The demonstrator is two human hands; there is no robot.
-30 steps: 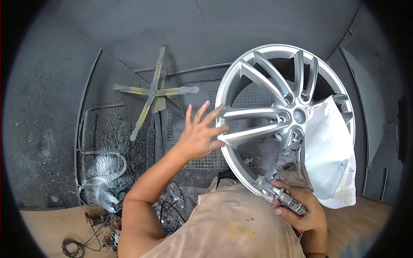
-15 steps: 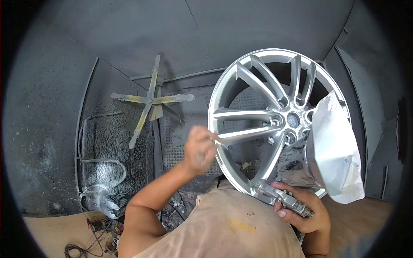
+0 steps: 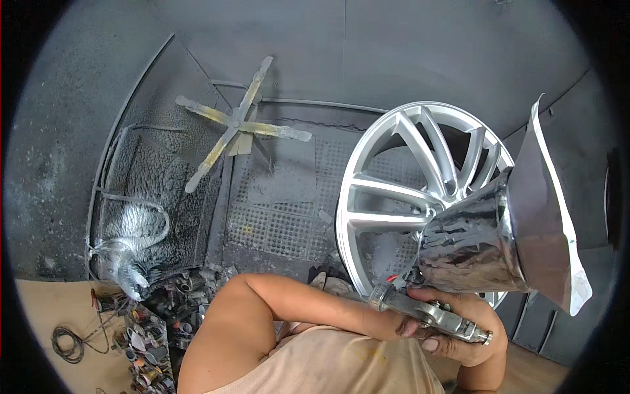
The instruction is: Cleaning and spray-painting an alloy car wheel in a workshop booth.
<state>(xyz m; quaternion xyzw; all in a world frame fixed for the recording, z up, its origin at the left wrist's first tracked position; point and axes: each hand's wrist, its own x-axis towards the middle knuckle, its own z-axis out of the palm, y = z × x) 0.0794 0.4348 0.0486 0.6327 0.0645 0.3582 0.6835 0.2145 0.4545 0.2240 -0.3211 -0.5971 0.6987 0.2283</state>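
My right hand [image 3: 469, 325] grips a metal spray gun [image 3: 430, 315] with a dark, shiny, paint-streaked cup [image 3: 466, 236]. A creased, pale-rimmed sheet [image 3: 545, 217] sticks up from the cup's top. My left hand [image 3: 390, 323] has come across my front to the gun, and the gun and right hand mostly hide its fingers. Behind the cup, a silver alloy wheel [image 3: 364, 220] with split spokes stands tilted, partly hidden by the cup and sheet.
A cross-shaped stand [image 3: 216, 151] with yellowed, paint-coated arms is at left of the wheel, over a perforated grate [image 3: 266, 223]. A paint-crusted bent pipe [image 3: 131, 197] runs along the left wall. Cans and clutter [image 3: 147, 345] and a coiled cable [image 3: 69, 345] lie lower left.
My left hand has left the wheel's rim and swung right and down to the gun. The gun's cup has turned to show more of its side. The view has shifted.
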